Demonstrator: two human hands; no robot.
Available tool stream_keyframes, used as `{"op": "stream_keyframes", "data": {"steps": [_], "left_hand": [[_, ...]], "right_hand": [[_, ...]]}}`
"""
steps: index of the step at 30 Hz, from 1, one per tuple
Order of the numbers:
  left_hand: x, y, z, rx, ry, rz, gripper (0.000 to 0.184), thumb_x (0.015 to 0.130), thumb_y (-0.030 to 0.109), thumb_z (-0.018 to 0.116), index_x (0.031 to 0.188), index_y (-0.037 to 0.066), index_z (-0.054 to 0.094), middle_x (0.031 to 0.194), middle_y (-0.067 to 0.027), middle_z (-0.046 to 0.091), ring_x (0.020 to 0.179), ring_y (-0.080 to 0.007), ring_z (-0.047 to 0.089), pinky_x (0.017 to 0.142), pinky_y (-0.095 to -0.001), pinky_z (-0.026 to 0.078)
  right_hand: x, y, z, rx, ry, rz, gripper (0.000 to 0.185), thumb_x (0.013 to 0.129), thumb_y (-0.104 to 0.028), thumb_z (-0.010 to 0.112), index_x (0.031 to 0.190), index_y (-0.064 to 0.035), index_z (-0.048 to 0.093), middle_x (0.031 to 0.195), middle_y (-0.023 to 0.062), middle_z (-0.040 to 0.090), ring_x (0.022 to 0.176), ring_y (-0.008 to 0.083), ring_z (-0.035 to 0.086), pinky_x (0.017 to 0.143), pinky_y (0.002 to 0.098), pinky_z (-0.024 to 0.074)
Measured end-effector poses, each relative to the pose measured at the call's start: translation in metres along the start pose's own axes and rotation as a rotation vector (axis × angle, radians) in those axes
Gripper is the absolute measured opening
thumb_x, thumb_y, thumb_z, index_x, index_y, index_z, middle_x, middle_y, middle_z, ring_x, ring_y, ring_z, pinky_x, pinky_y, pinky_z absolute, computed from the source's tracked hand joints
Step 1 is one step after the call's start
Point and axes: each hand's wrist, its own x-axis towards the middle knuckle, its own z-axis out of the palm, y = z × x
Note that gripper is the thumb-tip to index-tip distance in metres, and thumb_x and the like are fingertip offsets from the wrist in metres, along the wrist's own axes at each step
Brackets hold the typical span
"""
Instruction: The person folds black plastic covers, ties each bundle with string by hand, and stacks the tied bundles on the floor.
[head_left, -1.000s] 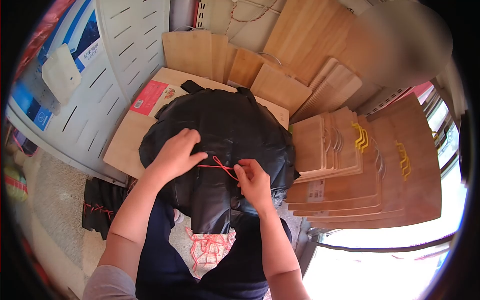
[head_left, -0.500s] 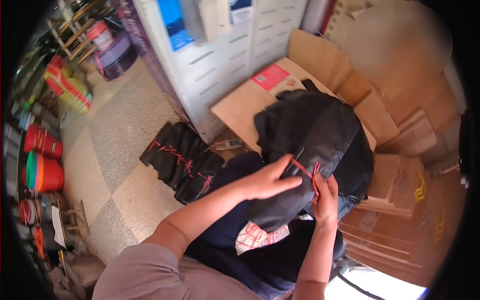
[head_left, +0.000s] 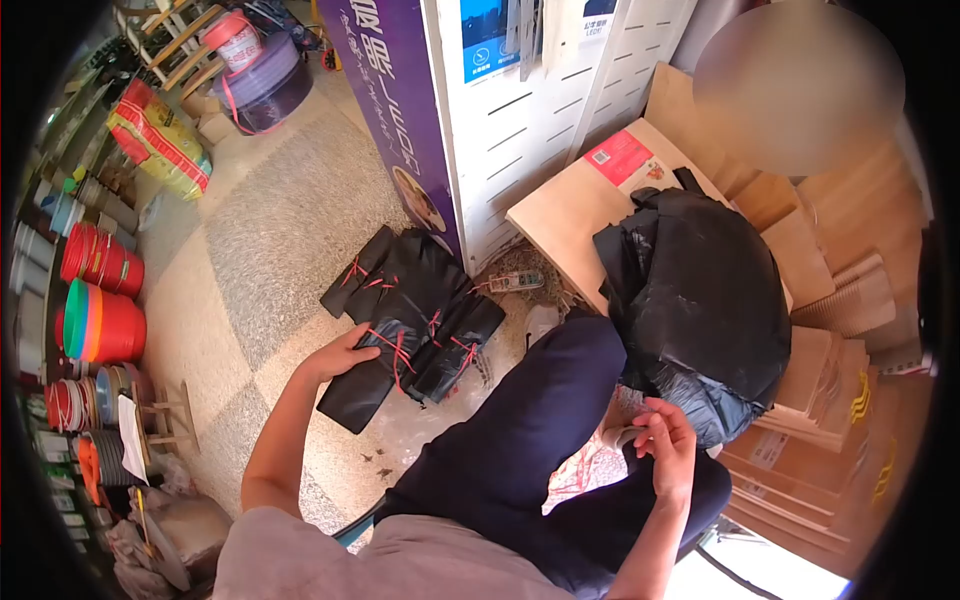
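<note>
My left hand (head_left: 340, 355) grips the end of a black bag bundle (head_left: 355, 396) tied with red string, low over the floor on the left. Other black bundles (head_left: 408, 270) with red ties lie beside and behind it. My right hand (head_left: 668, 445) is raised above my right leg, its fingers curled together with no object visible in them. Just beyond it, a large pile of black bags (head_left: 710, 290) rests on a wooden board (head_left: 565, 215).
Wooden boards (head_left: 800, 390) stand at the right, near a white slotted panel (head_left: 510, 130). Red string (head_left: 572, 474) lies between my legs. Coloured buckets (head_left: 110, 325) line the left side; a yellow-red sack (head_left: 165, 140) is farther back.
The view has swung left. My left hand has moved away from the bag pile to the floor with the tied bundle. My right hand has let go of the bundle's red string.
</note>
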Motion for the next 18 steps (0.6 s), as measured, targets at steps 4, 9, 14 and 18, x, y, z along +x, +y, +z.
{"op": "stream_keyframes", "data": {"steps": [4,9,14,18], "left_hand": [[0.031,-0.034,-0.022,-0.034,0.231,-0.061,0.063,0.090,0.020,0.064,0.142,0.002,0.033,0.133,-0.0110,0.050,0.119,-0.0185,0.048,0.099,-0.0284,0.039],[0.105,-0.084,-0.062,-0.159,0.145,0.081,0.066,0.086,0.022,0.068,0.140,0.003,0.036,0.131,-0.0132,0.052,0.118,-0.0217,0.052,0.098,-0.0300,0.041],[0.176,-0.090,-0.042,0.456,0.608,0.086,0.067,0.079,0.026,0.072,0.134,0.002,0.043,0.122,-0.0218,0.056,0.112,-0.0333,0.056,0.094,-0.0376,0.045],[0.176,0.008,0.036,0.544,0.489,0.408,0.057,0.082,0.021,0.068,0.132,0.002,0.046,0.118,-0.0207,0.058,0.110,-0.0341,0.056,0.094,-0.0388,0.044]], "right_hand": [[0.001,0.016,-0.005,-0.042,0.093,0.049,0.026,0.095,-0.016,0.054,0.115,0.0001,0.058,0.088,0.0059,0.064,0.064,0.0071,0.056,0.053,0.0191,0.0451],[0.002,0.018,-0.008,-0.119,0.203,0.073,0.024,0.095,-0.013,0.054,0.113,0.0026,0.058,0.085,0.0065,0.066,0.064,0.0069,0.056,0.055,0.0201,0.0463],[-0.007,0.033,-0.016,-0.205,0.220,0.085,0.024,0.091,-0.012,0.058,0.110,0.0015,0.061,0.084,0.0045,0.066,0.066,0.0083,0.057,0.058,0.0224,0.0466],[-0.018,0.034,-0.034,-0.149,0.259,0.085,0.024,0.093,-0.014,0.058,0.111,0.0013,0.060,0.085,0.0051,0.066,0.069,0.0094,0.059,0.060,0.0237,0.0486]]}}
